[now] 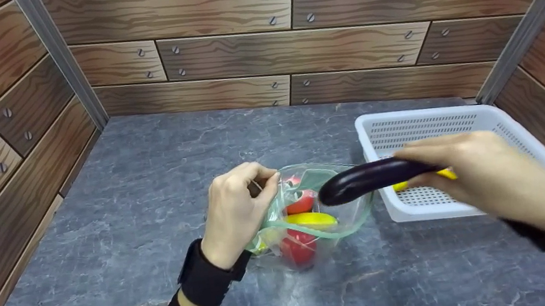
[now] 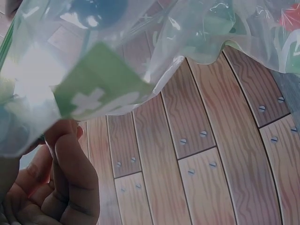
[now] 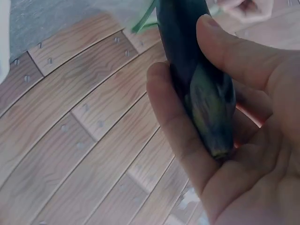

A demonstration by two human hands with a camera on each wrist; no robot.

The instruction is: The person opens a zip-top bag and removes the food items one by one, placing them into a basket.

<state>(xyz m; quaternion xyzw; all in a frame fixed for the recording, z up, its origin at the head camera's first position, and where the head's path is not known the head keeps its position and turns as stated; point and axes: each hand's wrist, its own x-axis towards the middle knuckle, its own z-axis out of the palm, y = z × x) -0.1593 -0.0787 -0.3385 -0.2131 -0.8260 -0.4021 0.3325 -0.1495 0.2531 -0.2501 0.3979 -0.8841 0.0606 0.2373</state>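
In the head view my left hand [image 1: 235, 211] pinches the rim of a clear plastic bag [image 1: 340, 233] with a green edge, at its left side. The bag stands with its mouth open. Inside it lie a yellow banana-like piece [image 1: 311, 219], a red round piece [image 1: 298, 247] and another red piece [image 1: 302, 203]. My right hand [image 1: 480, 170] grips a dark purple eggplant [image 1: 368, 179] by its stem end, its blunt tip above the bag's mouth. The right wrist view shows the thumb and fingers around the eggplant's stem end [image 3: 208, 112].
A white perforated basket [image 1: 433, 212] stands on the right, partly behind my right hand, with something yellow [image 1: 399, 187] in it. Wood-patterned panels [image 1: 230, 55] enclose the grey marbled tabletop [image 1: 153, 187] at the back and both sides.
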